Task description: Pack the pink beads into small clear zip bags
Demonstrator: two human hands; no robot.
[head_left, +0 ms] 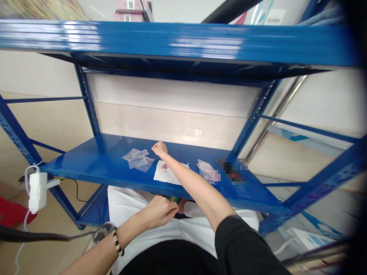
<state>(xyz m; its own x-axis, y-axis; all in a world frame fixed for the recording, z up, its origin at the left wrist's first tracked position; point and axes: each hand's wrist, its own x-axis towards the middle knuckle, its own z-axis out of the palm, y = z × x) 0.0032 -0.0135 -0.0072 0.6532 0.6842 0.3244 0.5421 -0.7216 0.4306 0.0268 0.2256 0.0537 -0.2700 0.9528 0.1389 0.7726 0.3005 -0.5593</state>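
Note:
My right hand (159,149) is curled into a closed fist above the blue steel shelf (71,166), near its back half. Just below the hand lies a white paper sheet (165,173) holding small pink pieces (164,166). Loose clear plastic bags (137,160) lie to its left, and a clear bag with pink contents (208,172) lies to its right. My left hand (157,212) is below the shelf front, fingers curled beside a small green object (173,199). Its grip is partly hidden. A bracelet of dark and white beads (117,241) circles that wrist.
A blurred dark object (231,171) sits on the shelf's right end. Blue rack posts and an upper beam (172,42) frame the shelf. A white power adapter (37,191) hangs at the left post, and a red object (11,212) lies low at the left.

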